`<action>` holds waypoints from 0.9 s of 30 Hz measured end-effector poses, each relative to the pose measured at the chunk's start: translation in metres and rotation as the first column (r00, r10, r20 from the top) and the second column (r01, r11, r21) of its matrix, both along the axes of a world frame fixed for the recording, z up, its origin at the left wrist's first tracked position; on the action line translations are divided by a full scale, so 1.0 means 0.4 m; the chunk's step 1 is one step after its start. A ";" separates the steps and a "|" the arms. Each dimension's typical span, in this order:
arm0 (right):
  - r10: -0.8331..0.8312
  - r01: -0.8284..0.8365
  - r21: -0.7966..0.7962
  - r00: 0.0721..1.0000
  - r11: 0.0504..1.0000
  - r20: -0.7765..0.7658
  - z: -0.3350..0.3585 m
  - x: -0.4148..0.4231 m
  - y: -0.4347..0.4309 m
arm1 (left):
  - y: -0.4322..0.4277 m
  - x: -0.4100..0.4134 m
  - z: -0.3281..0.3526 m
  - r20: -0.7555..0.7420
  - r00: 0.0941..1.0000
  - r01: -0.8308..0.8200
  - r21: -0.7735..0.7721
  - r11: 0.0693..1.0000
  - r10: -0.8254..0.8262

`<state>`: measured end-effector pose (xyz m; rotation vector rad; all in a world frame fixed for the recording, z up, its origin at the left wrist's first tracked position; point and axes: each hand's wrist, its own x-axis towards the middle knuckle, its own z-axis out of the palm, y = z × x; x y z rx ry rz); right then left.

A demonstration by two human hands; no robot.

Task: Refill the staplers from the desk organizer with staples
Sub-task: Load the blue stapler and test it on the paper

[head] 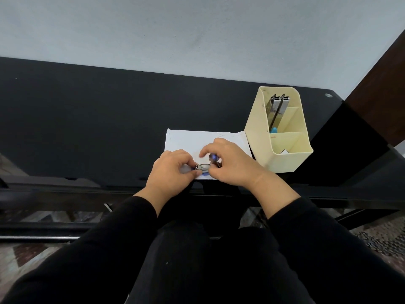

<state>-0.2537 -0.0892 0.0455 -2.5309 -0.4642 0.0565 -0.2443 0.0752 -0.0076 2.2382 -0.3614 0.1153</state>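
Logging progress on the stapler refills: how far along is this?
Done: nothing I can confirm finished. In hand: the left hand and right hand grip a blue stapler over the white paper, its metal magazine showing. Left: a metal stapler stands in the rear compartment of the desk organizer, waiting.

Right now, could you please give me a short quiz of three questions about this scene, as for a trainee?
1. True or false: the left hand and the right hand both hold the small blue stapler over the white paper.
2. Where does the desk organizer stand? A. left of the paper. B. right of the paper. C. on the person's lap.
3. Fill in: the two metal staplers stand in the organizer's ____ compartment, farthest from the person.

Key: 1 true; 2 B; 3 rear.
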 end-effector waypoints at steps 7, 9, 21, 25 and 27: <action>-0.006 0.006 0.064 1.000 0.998 0.005 0.011 0.006 0.011 | 0.001 0.004 -0.001 -0.030 0.999 -0.015 -0.021 1.000 0.014; -0.001 0.000 0.062 1.000 0.998 0.022 0.017 0.004 0.019 | 0.002 0.006 0.001 -0.049 0.999 -0.012 -0.033 0.999 0.010; -0.017 0.009 -0.114 0.997 0.993 -0.072 -0.001 0.017 0.016 | 0.003 0.008 0.004 -0.058 0.998 0.013 -0.003 1.000 -0.013; 0.024 -0.056 -0.238 0.991 0.970 -0.134 -0.005 0.027 0.006 | 0.003 0.006 0.003 -0.051 0.999 0.015 -0.002 1.000 -0.015; 0.008 -0.036 -0.202 0.990 0.979 -0.141 -0.011 0.027 -0.001 | 0.003 0.005 0.002 -0.066 0.998 0.004 -0.050 0.999 -0.007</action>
